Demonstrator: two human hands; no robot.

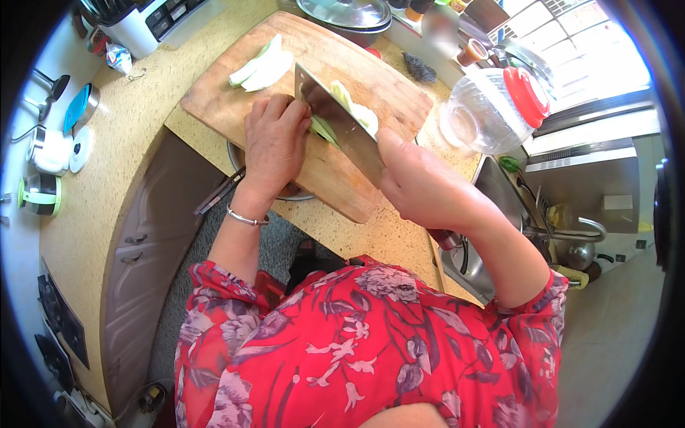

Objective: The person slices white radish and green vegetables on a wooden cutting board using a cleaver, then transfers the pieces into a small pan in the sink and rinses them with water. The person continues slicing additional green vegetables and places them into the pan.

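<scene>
My right hand [428, 182] grips the handle end of a cleaver [342, 125], whose broad metal blade slants across a wooden cutting board [214, 96]. Curled fingers of my left hand [278, 139] press down on a pale green vegetable piece [323, 131] against the blade's near side. Cut pale vegetable pieces [365, 116] lie just beyond the blade. Farther left on the board rest larger white-and-green vegetable pieces [262, 69], apart from both hands. The cleaver's edge and part of the held piece are hidden.
The board's near edge overhangs a metal bowl [297, 197] and the speckled counter [321, 230]. At right are a clear plastic jar with a red lid [481, 109] and a steel sink [484, 198]. A lidded pot [348, 16] stands behind the board.
</scene>
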